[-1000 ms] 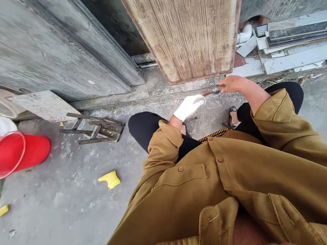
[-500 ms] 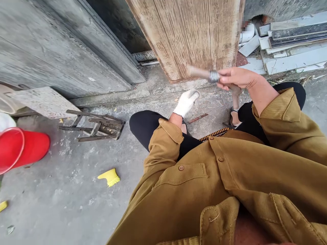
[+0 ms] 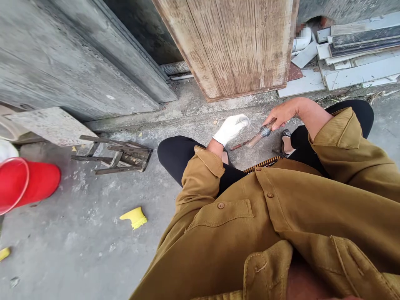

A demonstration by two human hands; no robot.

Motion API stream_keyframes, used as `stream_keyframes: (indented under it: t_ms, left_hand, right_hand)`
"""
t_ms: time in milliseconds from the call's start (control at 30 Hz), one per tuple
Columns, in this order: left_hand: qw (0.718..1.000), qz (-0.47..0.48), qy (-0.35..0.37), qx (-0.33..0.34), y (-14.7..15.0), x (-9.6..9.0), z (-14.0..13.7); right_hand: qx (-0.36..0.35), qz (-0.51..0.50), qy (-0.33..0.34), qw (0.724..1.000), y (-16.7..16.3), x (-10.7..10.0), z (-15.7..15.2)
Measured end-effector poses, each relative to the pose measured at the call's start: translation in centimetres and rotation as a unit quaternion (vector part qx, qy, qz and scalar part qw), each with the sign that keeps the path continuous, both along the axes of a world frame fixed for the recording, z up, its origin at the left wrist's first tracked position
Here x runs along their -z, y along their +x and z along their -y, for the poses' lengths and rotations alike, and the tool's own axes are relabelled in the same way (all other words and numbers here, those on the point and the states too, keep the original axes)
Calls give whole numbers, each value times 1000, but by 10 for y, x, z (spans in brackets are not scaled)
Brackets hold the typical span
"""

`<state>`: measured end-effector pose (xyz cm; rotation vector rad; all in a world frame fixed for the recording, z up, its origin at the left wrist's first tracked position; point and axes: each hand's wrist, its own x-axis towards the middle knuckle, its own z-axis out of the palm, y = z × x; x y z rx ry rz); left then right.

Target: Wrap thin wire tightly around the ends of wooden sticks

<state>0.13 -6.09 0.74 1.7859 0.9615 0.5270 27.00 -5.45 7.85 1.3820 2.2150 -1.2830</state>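
A brown stick (image 3: 255, 139) slants from the right hand (image 3: 283, 113), silvery wire (image 3: 265, 131) coiled around it in a band.

The right hand (image 3: 283, 113) hides part of the wire-wound stick (image 3: 265, 131).

A red bucket (image 3: 46, 183) sits at the left, near a dark wooden frame (image 3: 120, 153), perhaps a stool. A ragged-edged yellow piece (image 3: 133, 217) lies on the grey concrete floor (image 3: 84, 254). A worn plank panel (image 3: 237, 50) leans up ahead; right of it, boards (image 3: 362, 75) lie stacked beside a white pipe (image 3: 303, 41).
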Motion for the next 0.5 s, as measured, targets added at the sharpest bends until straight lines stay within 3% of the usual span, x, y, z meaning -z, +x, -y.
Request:
stream_keyframes:
  t_ms: [67, 100, 167, 267, 333, 400, 500]
  left_hand:
    - [998, 22, -34, -42, 2, 3, -2]
    - [996, 32, -50, -67, 3, 5, -2]
    - [994, 42, -68, -77, 7, 6, 0]
    - [997, 36, -63, 10, 10, 3, 8]
    - [997, 22, -50, 57, 11, -1, 16]
    - [998, 1, -25, 66, 9, -4, 22]
    - [998, -31, 30, 40, 3, -6, 24]
  right_hand:
    - [-11, -45, -77, 996, 3, -10, 1]
    - [11, -92, -72, 993, 4, -14, 1]
    - [82, -198, -19, 976, 7, -19, 0]
    - [195, -293, 80, 933, 6, -15, -3]
    - [242, -242, 134, 930, 1, -5, -6]
    - [239, -108, 169, 950, -4, 6, -6]
    - [121, 69, 163, 977, -12, 22, -1]
